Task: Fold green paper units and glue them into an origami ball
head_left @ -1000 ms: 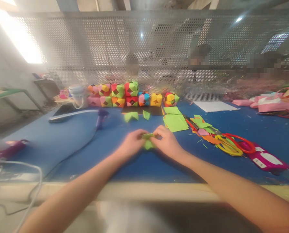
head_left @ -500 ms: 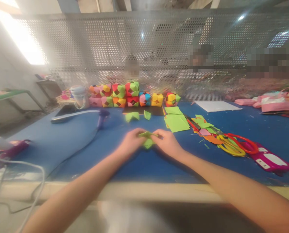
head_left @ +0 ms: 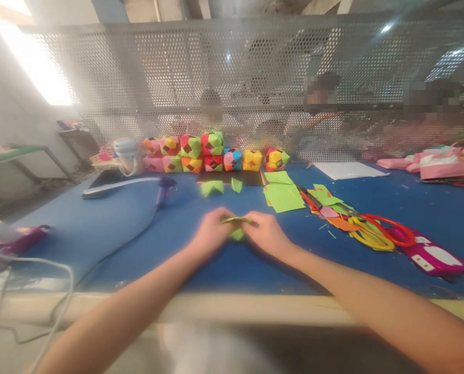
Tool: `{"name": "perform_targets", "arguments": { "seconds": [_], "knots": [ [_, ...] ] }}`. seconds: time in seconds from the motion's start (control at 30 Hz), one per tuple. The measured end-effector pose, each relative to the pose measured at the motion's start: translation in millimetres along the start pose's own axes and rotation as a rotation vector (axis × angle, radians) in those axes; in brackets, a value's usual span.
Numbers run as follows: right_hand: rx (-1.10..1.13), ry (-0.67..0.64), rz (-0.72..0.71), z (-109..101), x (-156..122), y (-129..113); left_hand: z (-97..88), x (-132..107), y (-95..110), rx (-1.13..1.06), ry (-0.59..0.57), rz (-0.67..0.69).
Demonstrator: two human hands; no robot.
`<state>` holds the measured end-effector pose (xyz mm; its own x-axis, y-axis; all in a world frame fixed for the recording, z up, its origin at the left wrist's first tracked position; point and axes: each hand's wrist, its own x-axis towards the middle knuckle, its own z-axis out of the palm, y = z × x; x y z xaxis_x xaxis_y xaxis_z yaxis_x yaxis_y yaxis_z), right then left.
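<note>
Between my two hands is a piece of folded green paper, low over the blue table. My left hand pinches its left side, and my right hand grips the right side with thumb and fingers together. The paper's upper edge shows as a thin curved strip; the fingers hide part of it. Just beyond lie two more folded green pieces, a wider one and a small pointed one. A stack of green paper squares rests to the right of them.
Folded multicoloured paper balls are stacked along a perforated metal screen. Right of my hands lie paper scraps, red-handled scissors and a magenta case. A cable crosses the left side. People sit behind the screen.
The green paper has tilted or folded between my fingers: its upper flap, which showed as a face before, now appears as a thin edge. Both hands stay in nearly the same place.
</note>
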<state>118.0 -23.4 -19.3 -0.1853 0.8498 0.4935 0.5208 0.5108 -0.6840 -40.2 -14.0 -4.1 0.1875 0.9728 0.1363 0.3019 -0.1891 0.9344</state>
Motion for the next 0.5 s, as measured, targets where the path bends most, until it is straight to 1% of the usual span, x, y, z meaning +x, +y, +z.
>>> {"name": "perform_targets", "arguments": {
  "seconds": [0.2,0.33,0.5],
  "knots": [
    [-0.011,0.022,-0.017,-4.6,0.5,-2.5,2.9,-4.2,4.2,0.011,-0.027,0.028],
    [-0.057,0.022,-0.003,-5.4,0.2,-2.9,1.8,-4.5,4.8,0.068,-0.078,0.02],
    [-0.011,-0.014,0.017,-1.8,-0.3,-3.0,0.7,-2.4,1.6,0.114,-0.033,0.037]
  ]
}}
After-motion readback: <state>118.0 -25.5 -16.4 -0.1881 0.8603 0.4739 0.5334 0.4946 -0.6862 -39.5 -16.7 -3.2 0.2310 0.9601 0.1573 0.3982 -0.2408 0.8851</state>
